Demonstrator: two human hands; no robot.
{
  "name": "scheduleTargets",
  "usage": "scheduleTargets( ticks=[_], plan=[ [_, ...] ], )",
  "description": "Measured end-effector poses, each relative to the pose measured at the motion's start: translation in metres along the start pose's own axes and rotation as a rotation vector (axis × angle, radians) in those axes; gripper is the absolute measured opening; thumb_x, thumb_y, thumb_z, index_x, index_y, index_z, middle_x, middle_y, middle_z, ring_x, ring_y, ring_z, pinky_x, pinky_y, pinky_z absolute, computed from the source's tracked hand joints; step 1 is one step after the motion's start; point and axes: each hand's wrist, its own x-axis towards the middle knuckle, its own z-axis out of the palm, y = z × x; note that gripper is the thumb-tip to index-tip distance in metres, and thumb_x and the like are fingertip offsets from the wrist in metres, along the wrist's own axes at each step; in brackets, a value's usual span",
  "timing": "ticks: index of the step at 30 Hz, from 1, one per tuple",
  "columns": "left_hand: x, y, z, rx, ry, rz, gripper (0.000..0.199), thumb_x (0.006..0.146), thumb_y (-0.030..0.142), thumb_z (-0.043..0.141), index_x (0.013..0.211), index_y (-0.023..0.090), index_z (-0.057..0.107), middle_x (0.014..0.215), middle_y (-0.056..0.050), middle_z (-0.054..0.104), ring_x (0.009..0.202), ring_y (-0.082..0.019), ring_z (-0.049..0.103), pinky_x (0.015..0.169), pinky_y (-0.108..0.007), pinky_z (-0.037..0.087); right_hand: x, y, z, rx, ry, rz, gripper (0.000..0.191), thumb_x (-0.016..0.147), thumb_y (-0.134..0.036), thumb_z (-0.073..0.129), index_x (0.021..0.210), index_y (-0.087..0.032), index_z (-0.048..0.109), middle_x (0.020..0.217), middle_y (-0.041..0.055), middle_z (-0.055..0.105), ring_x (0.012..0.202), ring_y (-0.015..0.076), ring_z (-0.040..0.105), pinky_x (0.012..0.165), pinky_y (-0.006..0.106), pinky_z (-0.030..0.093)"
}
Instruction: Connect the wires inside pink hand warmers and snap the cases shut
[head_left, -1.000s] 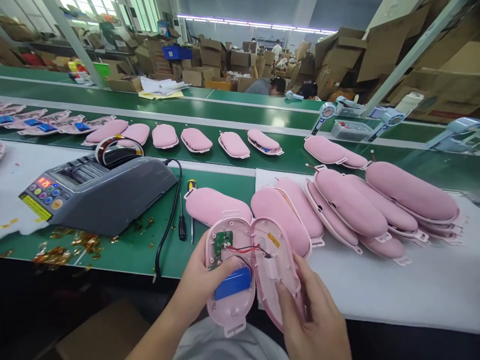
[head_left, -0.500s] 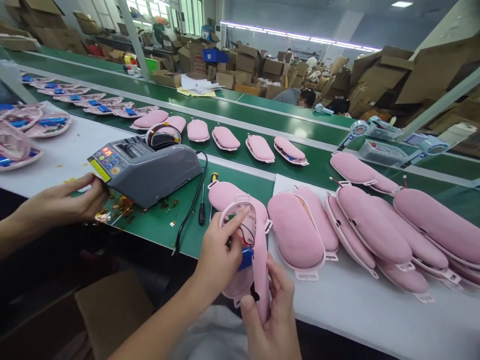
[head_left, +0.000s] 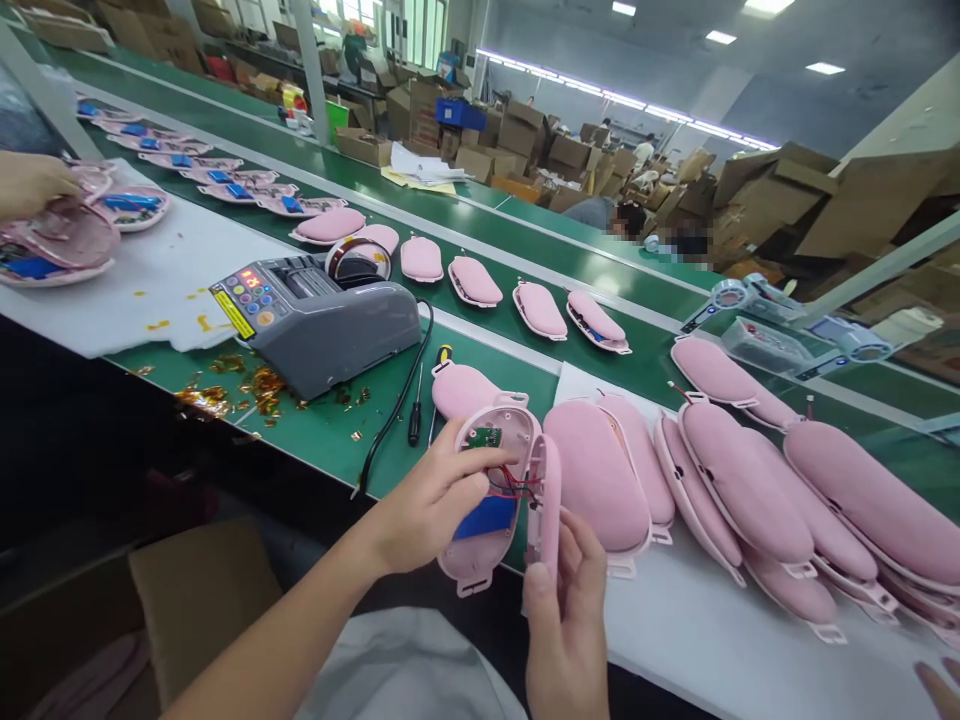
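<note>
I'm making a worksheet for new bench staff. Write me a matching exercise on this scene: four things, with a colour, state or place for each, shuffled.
Column one:
1. Machine
2. Battery in the open case
3. Circuit board in the same case
4. Right hand

Column two:
A. Green
B. Holding one half of the case
C. Grey, with a lit display
D. Blue

Pairs: 1-C, 2-D, 3-A, 4-B

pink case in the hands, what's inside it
A green circuit board, a blue block, red and dark wires. The left hand covers part, so anything beneath it is hidden.
</note>
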Motion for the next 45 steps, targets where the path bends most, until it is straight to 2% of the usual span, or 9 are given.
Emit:
scheduleTargets(
  ticks=[4,8,11,14,17,23,33,37,45],
  plan=[
    [0.007,-0.007,0.011,0.057,0.144,-0.057,0.029,0.093,0.027,0.044,0.101,0.023,0.072,0.117,-0.008,0.055,0.111,-0.022,0.056,0.100,-0.037,0.046,0.009,-0.011,0.002,0.103,-0.001,0.101,0.046,0.095,-0.053,0.038,0.131,-0.025,0.038,0.132,0.0089,0.049,0.119,0.0213,0.049,0.096,0.036,0.043],
    [0.016,-0.012,0.027,0.169,0.304,-0.068,0.021,0.083,0.013,0.057,0.090,0.021,0.075,0.101,-0.007,0.060,0.094,-0.019,0.062,0.086,-0.032,0.052,0.016,-0.009,0.002,-0.011,0.040,0.042,0.045,0.094,-0.053,0.038,0.126,-0.022,0.046,0.131,0.0088,0.051,0.121,0.0218,0.048,0.096,0.035,0.044],
    [0.018,-0.008,0.034,0.256,0.312,-0.104,0.038,0.083,0.007,0.052,0.113,0.026,0.066,0.104,-0.005,0.062,0.092,-0.019,0.062,0.081,-0.031,0.053,0.022,-0.003,0.004,-0.035,0.000,-0.045,0.044,0.095,-0.048,0.040,0.128,-0.020,0.045,0.129,0.0107,0.055,0.118,0.0221,0.053,0.092,0.034,0.047],
    [0.018,0.001,0.038,0.325,0.314,-0.113,0.058,0.086,0.008,0.044,0.139,0.030,0.041,0.111,-0.005,0.062,0.091,-0.020,0.064,0.078,-0.032,0.053,0.025,0.001,0.009,-0.018,-0.001,-0.050,0.046,0.096,-0.047,0.040,0.133,-0.021,0.042,0.136,0.0106,0.052,0.123,0.0224,0.051,0.094,0.035,0.047],
    [0.018,0.007,0.044,0.342,0.349,-0.111,0.063,0.086,0.011,0.044,0.145,0.022,0.029,0.114,-0.009,0.063,0.095,-0.022,0.064,0.080,-0.033,0.054,0.027,0.002,0.014,-0.001,0.014,0.029,0.052,0.094,-0.051,0.041,0.137,-0.022,0.040,0.140,0.0102,0.048,0.124,0.0243,0.049,0.094,0.037,0.046],
    [0.018,0.001,0.045,0.230,0.361,-0.079,0.057,0.080,0.015,0.050,0.135,0.008,0.042,0.124,-0.016,0.058,0.113,-0.026,0.057,0.095,-0.036,0.049,0.034,0.000,0.009,-0.007,0.032,0.074,0.056,0.093,-0.055,0.040,0.135,-0.019,0.046,0.140,0.0101,0.048,0.128,0.0237,0.045,0.102,0.037,0.041],
    [0.018,0.001,0.039,0.147,0.346,-0.153,0.052,0.075,0.007,0.048,0.126,0.016,0.050,0.114,-0.010,0.061,0.103,-0.024,0.059,0.088,-0.038,0.050,0.036,-0.011,0.016,-0.016,-0.073,0.066,0.053,0.093,-0.053,0.043,0.133,-0.020,0.050,0.126,0.0106,0.060,0.110,0.0261,0.059,0.086,0.038,0.051],
    [0.014,-0.009,0.038,-0.014,0.417,-0.083,0.056,0.074,0.014,0.053,0.129,0.009,0.047,0.123,-0.015,0.058,0.114,-0.025,0.056,0.099,-0.036,0.045,0.037,-0.007,0.011,-0.002,-0.107,0.027,0.047,0.095,-0.050,0.042,0.134,-0.025,0.050,0.132,0.0064,0.056,0.118,0.0226,0.055,0.096,0.035,0.046],
    [0.013,-0.011,0.031,-0.014,0.427,-0.209,0.036,0.077,0.007,0.050,0.110,0.020,0.059,0.104,-0.005,0.066,0.094,-0.021,0.062,0.083,-0.032,0.050,0.036,-0.005,0.017,-0.107,-0.044,0.015,0.051,0.092,-0.051,0.047,0.134,-0.022,0.051,0.139,0.0080,0.050,0.129,0.0268,0.045,0.102,0.040,0.042]
  ],
)
